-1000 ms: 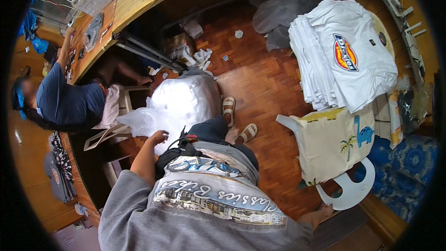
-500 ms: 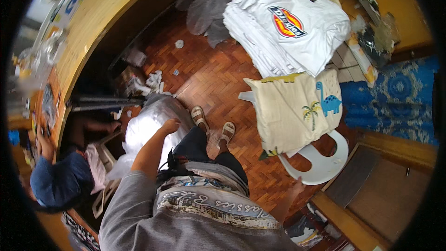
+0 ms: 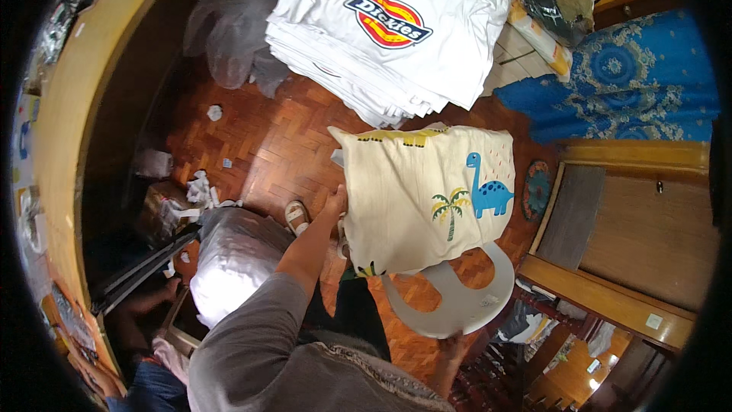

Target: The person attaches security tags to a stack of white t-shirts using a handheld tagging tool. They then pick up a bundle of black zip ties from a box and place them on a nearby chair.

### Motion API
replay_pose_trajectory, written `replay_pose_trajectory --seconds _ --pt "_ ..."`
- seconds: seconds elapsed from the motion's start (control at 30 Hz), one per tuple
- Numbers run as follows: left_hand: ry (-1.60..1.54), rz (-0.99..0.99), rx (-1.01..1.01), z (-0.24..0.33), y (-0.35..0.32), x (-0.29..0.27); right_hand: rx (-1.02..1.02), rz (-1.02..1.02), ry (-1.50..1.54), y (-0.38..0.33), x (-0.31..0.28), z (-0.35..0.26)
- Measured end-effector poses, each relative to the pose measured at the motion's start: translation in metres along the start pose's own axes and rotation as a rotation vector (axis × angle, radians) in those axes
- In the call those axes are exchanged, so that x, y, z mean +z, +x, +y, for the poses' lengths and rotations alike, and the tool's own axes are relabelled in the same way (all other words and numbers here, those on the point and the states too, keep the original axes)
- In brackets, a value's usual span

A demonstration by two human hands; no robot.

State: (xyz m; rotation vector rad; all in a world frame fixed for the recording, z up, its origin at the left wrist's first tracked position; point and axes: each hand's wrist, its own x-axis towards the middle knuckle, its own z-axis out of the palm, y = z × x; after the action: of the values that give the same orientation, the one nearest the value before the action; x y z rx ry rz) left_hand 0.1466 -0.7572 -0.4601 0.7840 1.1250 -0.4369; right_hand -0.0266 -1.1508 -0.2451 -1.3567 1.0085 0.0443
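A white plastic chair stands in front of me, its back toward me. A cream pillow with a blue dinosaur and a palm tree covers its seat. At the pillow's left edge is my left hand, its fingers curled; what they close on is hidden. My right hand grips the near edge of the chair's back. Just beyond the pillow rises a thick stack of white T-shirts, the top one bearing a red, yellow and dark-blue print.
A full plastic bag sits on the wooden floor to my left, near another person's arm. A wooden table runs along the left side. Blue patterned cloth hangs at the right, above a wooden cabinet.
My left hand has moved right, from above the plastic bag to the pillow's edge. My view has shifted right and closer to the chair. The right hand stays at the chair's back.
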Motion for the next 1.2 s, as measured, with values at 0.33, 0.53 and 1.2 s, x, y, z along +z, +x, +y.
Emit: replay_pose_trajectory --seconds 0.33,0.53,1.2 --pt "-0.187 -0.070 -0.059 -0.055 0.067 0.032 -0.192 -0.054 -0.674 0.118 -0.028 -0.101" --pt "-0.374 -0.174 0.004 -0.074 0.102 0.026 -0.446 0.172 -0.693 0.125 0.002 -0.089" --pt "-0.865 0.029 0.163 -0.157 0.029 -0.095 -0.909 -0.090 -1.348 0.108 0.123 -0.125"
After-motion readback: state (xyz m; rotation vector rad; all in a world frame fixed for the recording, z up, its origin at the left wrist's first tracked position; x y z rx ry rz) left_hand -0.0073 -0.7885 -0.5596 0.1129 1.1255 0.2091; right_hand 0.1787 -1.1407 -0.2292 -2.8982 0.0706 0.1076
